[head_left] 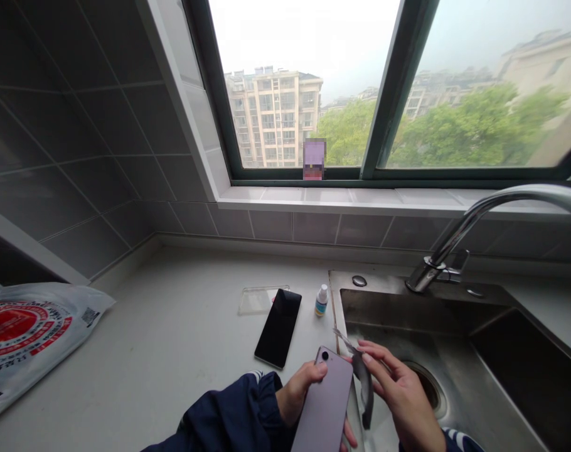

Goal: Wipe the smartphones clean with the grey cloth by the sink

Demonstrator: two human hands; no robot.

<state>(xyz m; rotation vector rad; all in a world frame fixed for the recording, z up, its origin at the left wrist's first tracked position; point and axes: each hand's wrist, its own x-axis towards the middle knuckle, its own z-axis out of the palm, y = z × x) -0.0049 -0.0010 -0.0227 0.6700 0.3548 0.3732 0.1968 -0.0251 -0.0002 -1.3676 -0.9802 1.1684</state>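
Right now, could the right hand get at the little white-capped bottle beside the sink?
Probably, but not freely: the bottle stands upright nearby with nothing covering it, yet the right hand already holds a grey curved object, which it would likely need to put down first.

Through a dark-framed window (393,94) we look out on a beige apartment block (276,119), green trees (474,129) and a pale, hazy sky (309,37). Its 2 panes (455,44) let daylight in to us. A white sill (323,196) runs beneath. Grey tiled walls (59,125) with lighter joints meet our white counter (172,301); on our right is a steel sink (398,311) with a curved tap (457,231) at its back edge.
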